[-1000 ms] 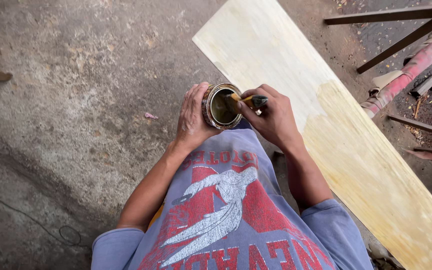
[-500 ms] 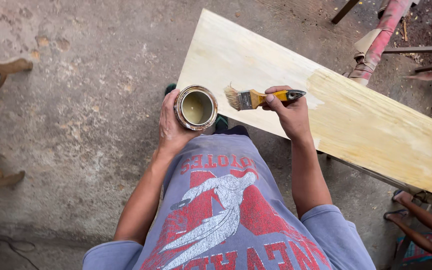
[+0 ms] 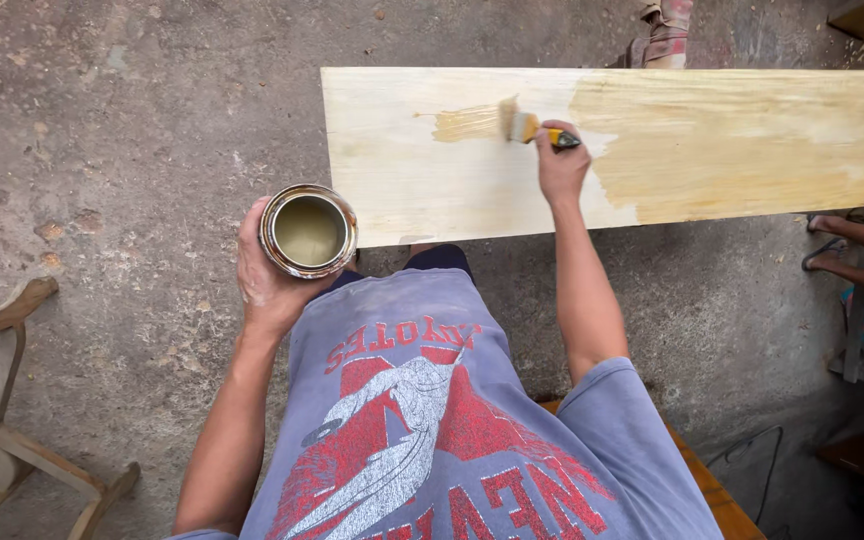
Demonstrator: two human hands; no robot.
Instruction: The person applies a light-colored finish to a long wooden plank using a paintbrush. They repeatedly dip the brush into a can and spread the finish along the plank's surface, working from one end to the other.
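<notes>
Pale plank under the brush

Wooden plank [image 3: 432,190] lies across the concrete floor [image 3: 122,120], its right part already darker with finish; the right hand [image 3: 562,168] has its fingers closed round a paintbrush [image 3: 530,128], bristles touching the plank; the left hand [image 3: 267,275] grips an open tin [image 3: 308,230] beside the plank's near edge.

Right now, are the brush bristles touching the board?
Touching. The head view shows the paintbrush, held in the right hand, with its bristles flat on the pale wooden board at the end of a fresh yellowish streak, no gap visible.
</notes>
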